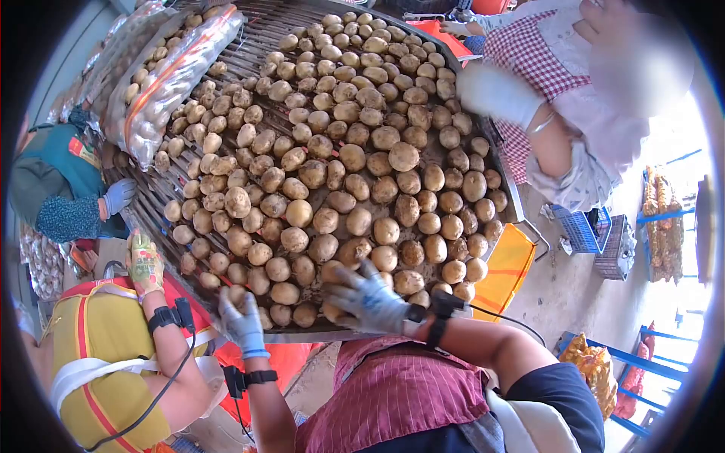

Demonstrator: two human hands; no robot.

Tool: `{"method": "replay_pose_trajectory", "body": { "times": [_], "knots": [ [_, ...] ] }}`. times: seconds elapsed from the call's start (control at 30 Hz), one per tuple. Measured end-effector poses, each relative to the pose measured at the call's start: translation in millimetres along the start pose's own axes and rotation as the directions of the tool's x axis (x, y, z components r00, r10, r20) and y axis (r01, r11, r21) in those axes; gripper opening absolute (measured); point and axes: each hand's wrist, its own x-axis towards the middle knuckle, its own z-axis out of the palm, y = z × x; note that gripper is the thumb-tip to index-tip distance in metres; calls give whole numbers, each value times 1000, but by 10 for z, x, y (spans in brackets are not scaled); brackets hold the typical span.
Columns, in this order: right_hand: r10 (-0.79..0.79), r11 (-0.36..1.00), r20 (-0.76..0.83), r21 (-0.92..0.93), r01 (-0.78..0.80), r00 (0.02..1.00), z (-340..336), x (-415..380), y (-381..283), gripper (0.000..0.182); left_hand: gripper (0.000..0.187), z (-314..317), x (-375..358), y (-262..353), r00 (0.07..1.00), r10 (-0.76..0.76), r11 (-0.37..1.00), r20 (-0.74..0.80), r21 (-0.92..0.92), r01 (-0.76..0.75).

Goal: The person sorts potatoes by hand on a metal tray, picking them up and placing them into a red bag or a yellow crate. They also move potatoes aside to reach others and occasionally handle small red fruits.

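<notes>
Many round, soil-marked potatoes [359,221] cover the slatted sorting table [253,34] in front of me. My left hand [243,326], in a grey-white knit glove with a blue cuff, is at the table's near edge. Its fingers are apart, beside a small potato [237,293]; a firm hold on it does not show. My right hand [368,300], gloved alike, lies over the near potatoes with its fingers spread. One potato [332,311] sits under the side of that hand, and another [332,271] touches its fingertips. Both wrists wear black straps with small devices.
Clear bags of potatoes [170,87] lie at the far left. A co-worker's gloved hand [146,264] rests at the left edge; another co-worker's blue glove [119,196] is beyond. Across the right side, a person's white glove [498,94] is blurred. Blue crates [581,226] stand on the floor.
</notes>
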Motion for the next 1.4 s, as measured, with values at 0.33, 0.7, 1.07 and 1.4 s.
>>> {"method": "replay_pose_trajectory", "body": {
  "times": [0.33, 0.7, 1.07, 1.4],
  "knots": [
    [492, 829, -298, -127, -545, 818, -967, -1251, 842, 15, 36, -212, -341, 524, 955, 297, 952, 23, -85, -294],
    [448, 806, -445, -174, -566, 775, -903, 448, 1773, 57, 29, -4, -231, 132, 998, 69, 998, 10, 7, -69],
    [549, 719, -317, -293, -630, 774, -993, -756, 1194, 34, 26, 1, -253, 215, 999, 23, 1000, 44, -19, -22],
    [573, 716, -461, -121, -688, 678, -951, 1226, 1754, 55, 27, 37, -270, 126, 996, 94, 995, 8, 35, -94]
  ]
}}
